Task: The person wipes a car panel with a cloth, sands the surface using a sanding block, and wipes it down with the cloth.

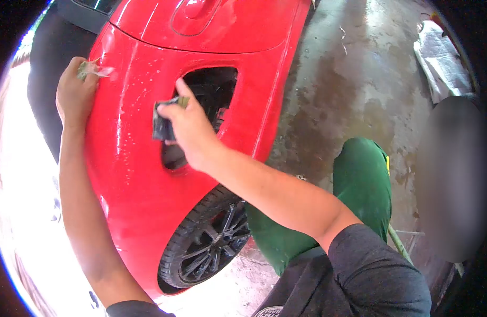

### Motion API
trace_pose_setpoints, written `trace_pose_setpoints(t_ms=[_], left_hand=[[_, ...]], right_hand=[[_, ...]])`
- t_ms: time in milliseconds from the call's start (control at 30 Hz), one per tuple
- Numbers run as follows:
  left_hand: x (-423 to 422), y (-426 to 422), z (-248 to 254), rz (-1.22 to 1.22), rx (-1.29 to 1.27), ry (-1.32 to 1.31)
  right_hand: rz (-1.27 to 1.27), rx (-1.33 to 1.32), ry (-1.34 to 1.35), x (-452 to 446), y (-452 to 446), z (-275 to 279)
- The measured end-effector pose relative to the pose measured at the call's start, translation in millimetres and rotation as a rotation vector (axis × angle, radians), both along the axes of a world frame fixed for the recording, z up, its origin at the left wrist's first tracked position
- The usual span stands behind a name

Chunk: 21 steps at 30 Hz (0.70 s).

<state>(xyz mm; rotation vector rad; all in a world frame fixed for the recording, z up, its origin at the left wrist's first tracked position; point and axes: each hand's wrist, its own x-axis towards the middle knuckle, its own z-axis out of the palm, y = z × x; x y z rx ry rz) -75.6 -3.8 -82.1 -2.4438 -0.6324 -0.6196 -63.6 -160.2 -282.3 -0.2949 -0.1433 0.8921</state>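
A red car panel [143, 105] with water droplets on it fills the middle of the view. My right hand [193, 124] is closed on a small dark block [163, 122], held at the left edge of the opening [206, 87] in the panel; its index finger points up. At the panel's left edge, my left hand [77, 95] is closed round a crumpled, pale, partly see-through wad [91, 68], which lies close to the red surface. What the wad is made of cannot be told.
Below the opening is a black wheel [214, 240]. My green-trousered knee [362, 185] is beside the car, over a wet, stained concrete floor [328, 100]. A silvery sheet [441, 58] lies at the upper right, above a blurred dark shape [456, 179].
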Motion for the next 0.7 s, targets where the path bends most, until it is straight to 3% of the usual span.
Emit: trace_pose_setpoints(t_ms=[200, 267, 400, 567, 700], left_hand=[[1.9, 2.2, -1.2, 0.005, -0.002, -0.026], [1.5, 3.4, -1.6, -0.007, 0.021, -0.038], [3.0, -5.3, -4.8, 0.036, 0.013, -0.076], [3.1, -5.1, -7.6, 0.031, 0.025, -0.078], [4.6, -5.3, -8.8, 0.035, 0.039, -0.092]], right_hand=[[0.157, -0.047, 0.021, -35.6, -19.1, -1.7], [0.072, 0.092, 0.082, -55.0, -11.1, -10.3], [-0.194, -0.065, 0.015, -17.2, 9.8, -13.6], [-0.147, 0.028, 0.322, 45.4, 13.1, -3.0], [-0.199, -0.077, 0.265, 19.6, 2.8, 13.9]])
